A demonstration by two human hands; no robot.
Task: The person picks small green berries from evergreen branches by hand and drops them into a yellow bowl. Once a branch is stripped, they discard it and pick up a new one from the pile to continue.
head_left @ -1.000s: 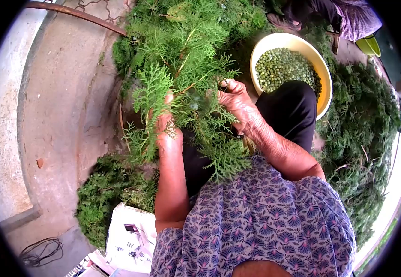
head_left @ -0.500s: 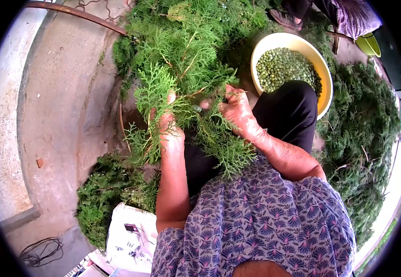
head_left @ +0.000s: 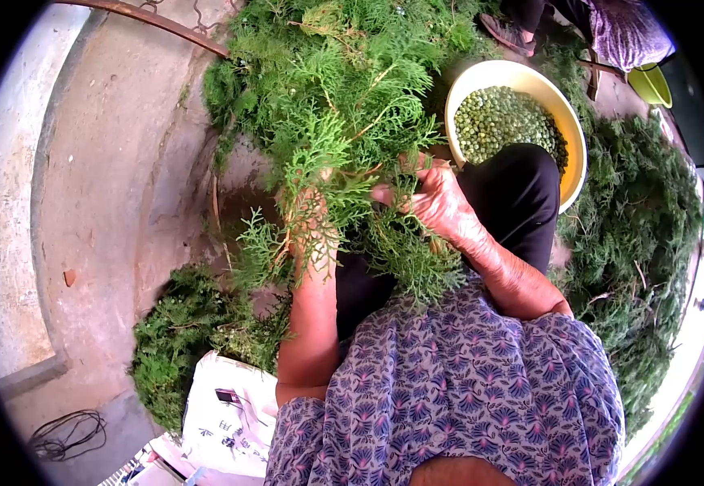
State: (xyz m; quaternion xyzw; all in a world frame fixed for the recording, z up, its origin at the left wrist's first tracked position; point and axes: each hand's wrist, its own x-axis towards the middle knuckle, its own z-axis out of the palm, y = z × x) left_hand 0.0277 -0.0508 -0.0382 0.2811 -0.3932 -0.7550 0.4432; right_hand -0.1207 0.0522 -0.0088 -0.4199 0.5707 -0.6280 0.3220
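Observation:
A leafy green conifer branch (head_left: 352, 121) spreads in front of me, its sprays hanging over both forearms. My left hand (head_left: 313, 212) is closed around its stems, with foliage covering most of the fingers. Over on the branch's right side, my right hand (head_left: 443, 202) has its fingers curled among the sprigs, thumb toward the left. What lies between those fingertips is hidden by leaves. Just beyond my right hand and knee stands a cream-yellow basin (head_left: 576, 130), partly filled with small round green berries (head_left: 506, 121).
Cut conifer branches (head_left: 635, 211) are heaped at right, with a smaller pile (head_left: 182, 332) at lower left. A white sack (head_left: 226, 405) lies beside my left elbow. Another person's shoe (head_left: 507, 34) and a yellow-green container (head_left: 650, 83) show at upper right. Black cable (head_left: 68, 435) lies lower left.
Both hands and the held branch have shifted slightly to the right in view. Leaves now cover more of my left hand. The right hand stays at the branch's right side.

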